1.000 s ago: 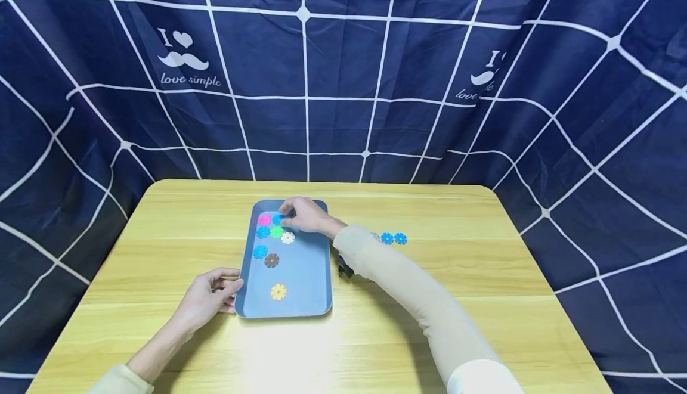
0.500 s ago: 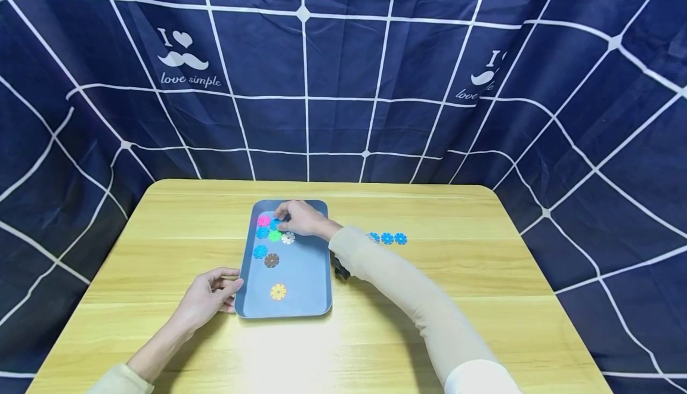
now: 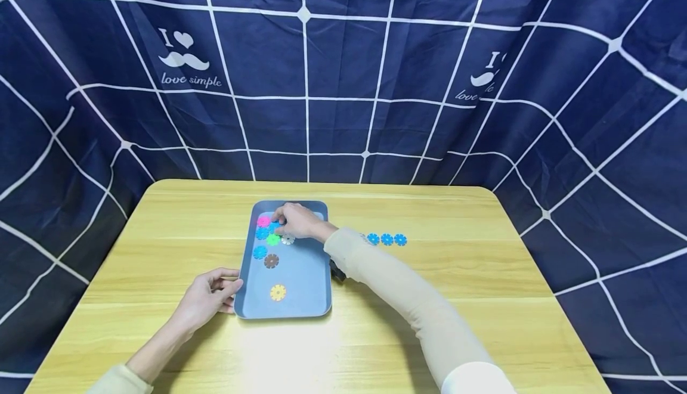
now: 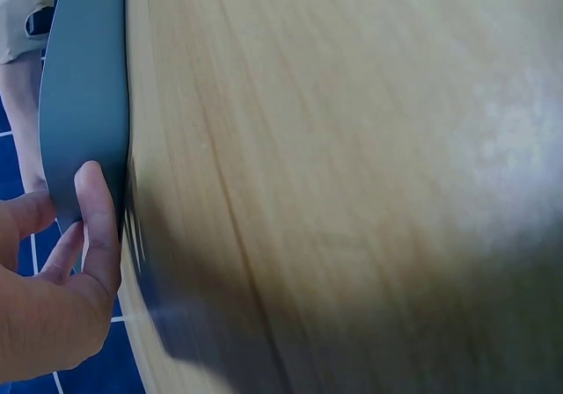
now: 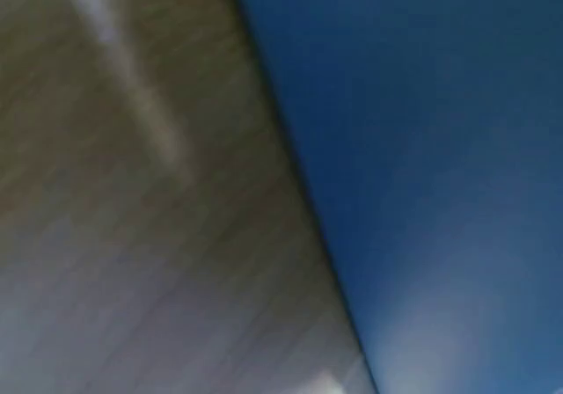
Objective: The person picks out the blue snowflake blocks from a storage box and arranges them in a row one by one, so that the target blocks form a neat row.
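A grey-blue tray [image 3: 308,276] lies on the table with its left wall held by the left hand [image 3: 206,300]. In the left wrist view the hand [image 4: 66,302] has its thumb over the rim and fingers against the outer wall of the tray [image 4: 85,86]. Inside the far end of the tray, the right hand [image 3: 298,221] pinches a blue disc [image 3: 274,227], partly covered by its fingers. Around that disc lie a pink disc [image 3: 264,221], another blue disc [image 3: 262,233], a green disc [image 3: 273,239] and a white disc [image 3: 288,239]. The right wrist view shows only tray and table.
Nearer in the tray lie a light-blue disc [image 3: 260,252], a brown disc [image 3: 271,261] and a yellow disc [image 3: 278,292]. Right of the tray, several blue discs [image 3: 387,239] form a row on the table [image 3: 456,275], partly behind the right sleeve.
The right hand has moved slightly left and nearer with the blue disc. The green disc has shifted a little the same way. The left hand has stayed on the tray.
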`<action>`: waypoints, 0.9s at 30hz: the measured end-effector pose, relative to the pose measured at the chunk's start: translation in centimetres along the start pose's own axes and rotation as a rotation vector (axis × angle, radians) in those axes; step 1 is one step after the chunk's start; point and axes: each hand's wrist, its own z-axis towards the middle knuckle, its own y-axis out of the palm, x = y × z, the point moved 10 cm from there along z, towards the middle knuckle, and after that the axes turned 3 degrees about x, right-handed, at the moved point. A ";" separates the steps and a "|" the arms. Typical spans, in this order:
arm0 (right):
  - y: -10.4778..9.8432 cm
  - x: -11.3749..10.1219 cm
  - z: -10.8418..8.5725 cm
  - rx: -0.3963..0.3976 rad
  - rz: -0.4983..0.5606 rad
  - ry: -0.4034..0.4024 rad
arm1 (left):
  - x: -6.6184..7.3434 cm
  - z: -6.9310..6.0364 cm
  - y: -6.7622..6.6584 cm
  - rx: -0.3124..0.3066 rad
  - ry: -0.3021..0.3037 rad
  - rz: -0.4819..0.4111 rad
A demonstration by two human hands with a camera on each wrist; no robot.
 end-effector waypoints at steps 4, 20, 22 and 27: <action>0.1 -0.2 -0.1 -0.002 -0.018 -0.009 | -0.1 -0.2 0.1 0.002 -0.003 0.004; -0.6 0.0 -0.7 0.007 0.068 -0.007 | 0.1 -0.2 0.0 0.006 0.008 -0.003; -0.7 0.0 -0.9 0.005 0.080 -0.010 | 0.1 -0.2 0.0 0.006 0.007 0.003; -0.7 0.1 -1.2 -0.009 0.111 -0.017 | -0.2 -0.3 0.1 0.007 0.002 0.008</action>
